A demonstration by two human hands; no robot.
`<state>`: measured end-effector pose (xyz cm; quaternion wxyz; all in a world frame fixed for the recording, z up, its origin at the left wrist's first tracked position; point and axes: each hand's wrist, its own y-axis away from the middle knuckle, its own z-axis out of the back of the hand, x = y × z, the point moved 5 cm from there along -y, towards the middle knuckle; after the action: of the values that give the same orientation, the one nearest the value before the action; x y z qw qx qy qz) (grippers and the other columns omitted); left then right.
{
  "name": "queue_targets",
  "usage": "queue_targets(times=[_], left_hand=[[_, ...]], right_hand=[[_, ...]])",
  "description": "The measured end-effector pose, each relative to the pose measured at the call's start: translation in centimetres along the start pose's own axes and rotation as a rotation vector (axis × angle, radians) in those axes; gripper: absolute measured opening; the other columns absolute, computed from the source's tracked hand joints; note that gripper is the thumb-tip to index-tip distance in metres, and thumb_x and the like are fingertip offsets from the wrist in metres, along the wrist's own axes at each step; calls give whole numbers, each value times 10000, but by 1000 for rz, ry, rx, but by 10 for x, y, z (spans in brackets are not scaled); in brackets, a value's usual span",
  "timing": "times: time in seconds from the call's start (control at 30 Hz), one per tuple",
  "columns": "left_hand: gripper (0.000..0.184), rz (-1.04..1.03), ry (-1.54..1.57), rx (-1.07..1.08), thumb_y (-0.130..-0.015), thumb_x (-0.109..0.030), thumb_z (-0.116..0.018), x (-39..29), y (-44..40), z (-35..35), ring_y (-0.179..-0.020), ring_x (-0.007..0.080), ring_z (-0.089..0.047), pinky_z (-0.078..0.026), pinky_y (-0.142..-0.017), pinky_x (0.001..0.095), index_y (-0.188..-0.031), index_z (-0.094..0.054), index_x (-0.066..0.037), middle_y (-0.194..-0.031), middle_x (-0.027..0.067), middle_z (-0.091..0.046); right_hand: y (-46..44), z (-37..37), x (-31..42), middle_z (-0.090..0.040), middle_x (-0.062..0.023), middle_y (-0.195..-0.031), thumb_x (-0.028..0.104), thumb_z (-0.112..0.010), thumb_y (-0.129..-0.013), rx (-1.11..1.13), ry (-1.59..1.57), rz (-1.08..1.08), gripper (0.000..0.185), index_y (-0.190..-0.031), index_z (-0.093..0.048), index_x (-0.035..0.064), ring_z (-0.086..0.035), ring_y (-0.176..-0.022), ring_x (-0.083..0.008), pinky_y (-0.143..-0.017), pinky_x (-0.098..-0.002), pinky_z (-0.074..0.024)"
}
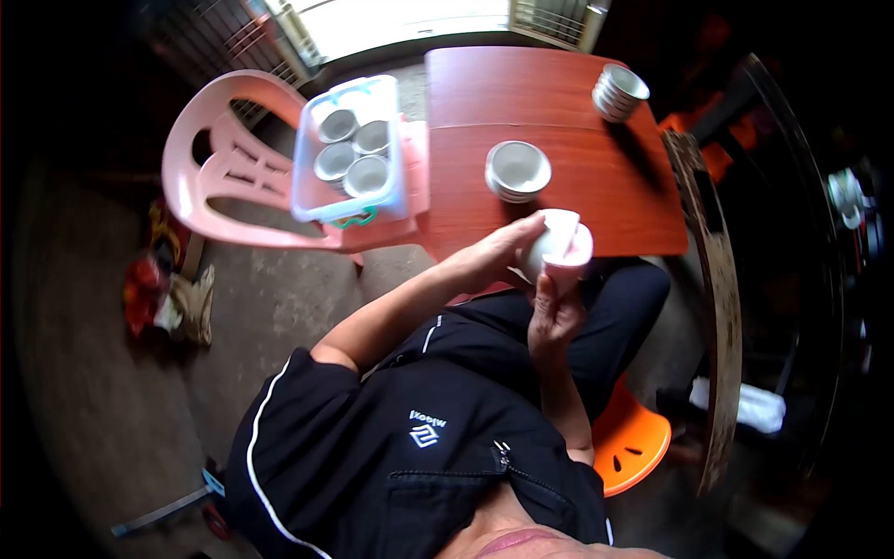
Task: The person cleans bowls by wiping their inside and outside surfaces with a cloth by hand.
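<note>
Above my lap, at the near edge of the red table (549,102), my two hands meet around a white bowl (538,253). My left hand (498,252) wraps its left side, with the fingertips at its upper rim. From below, my right hand (556,317) grips a pale pink, cloth-like piece (570,259) pressed against the bowl; its exact shape is hard to make out. Just beyond my hands stands a short stack of white bowls (519,170). Another stack (618,93) leans slightly at the table's far right corner.
A clear plastic bin (304,177) holding several stacked bowls sits on a pink chair (209,186) left of the table. An orange stool (633,443) is below right, beside a worn wooden edge (715,307). Bags (149,289) lie on the floor at left.
</note>
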<state>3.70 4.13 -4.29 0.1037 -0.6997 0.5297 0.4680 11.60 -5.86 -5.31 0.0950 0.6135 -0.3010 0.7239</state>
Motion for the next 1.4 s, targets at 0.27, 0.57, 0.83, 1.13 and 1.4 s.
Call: queue_targets(times=[0.27,0.57,0.83,1.13,1.4], left_hand=[[852,-806,-885,190,-612,-2,-718,-35,31,-10,-1382,328,-203,-272,-1104,436,-1379,-386,-169,-1478,168,-199],[853,-630,-364,61,-697,-134,-794,-13,24,1,-1244,276,-410,-353,-1043,397,-1396,-308,-96,-1323,169,-410],[716,-525,-21,122,-783,-73,-710,-10,26,2,-1302,254,-360,-380,-1033,392,-1396,-341,-67,-1400,147,-362],[518,-179,319,194,-761,-163,-744,12,21,-9,-1093,237,-571,-408,-1000,428,-1191,-537,38,-1156,116,-602],[465,-287,118,102,-790,-140,-711,3,19,4,-1034,208,-603,-495,-900,373,-1191,-544,28,-1120,126,-617]], right_hand=[[-24,13,1,-624,-92,-947,219,-588,-918,-40,-598,-305,283,-1089,-574,-6,-584,-702,-87,-408,-205,-399],[-19,1,16,-613,-59,-874,257,-545,-945,-283,-404,-153,345,-1148,-541,-22,-526,-590,-57,-447,-155,-376],[-30,31,-12,-608,-76,-1071,271,-577,-924,-88,-687,-439,348,-1180,-540,39,-614,-952,-188,-805,-325,-531],[-47,31,-39,-561,-77,-1120,348,-426,-982,-162,-1215,-526,386,-1198,-483,33,-552,-1032,-164,-921,-323,-461],[-18,32,72,-546,-216,-1163,287,-587,-877,39,469,412,347,-1086,-580,11,-533,-1102,-361,-923,-461,-426]])
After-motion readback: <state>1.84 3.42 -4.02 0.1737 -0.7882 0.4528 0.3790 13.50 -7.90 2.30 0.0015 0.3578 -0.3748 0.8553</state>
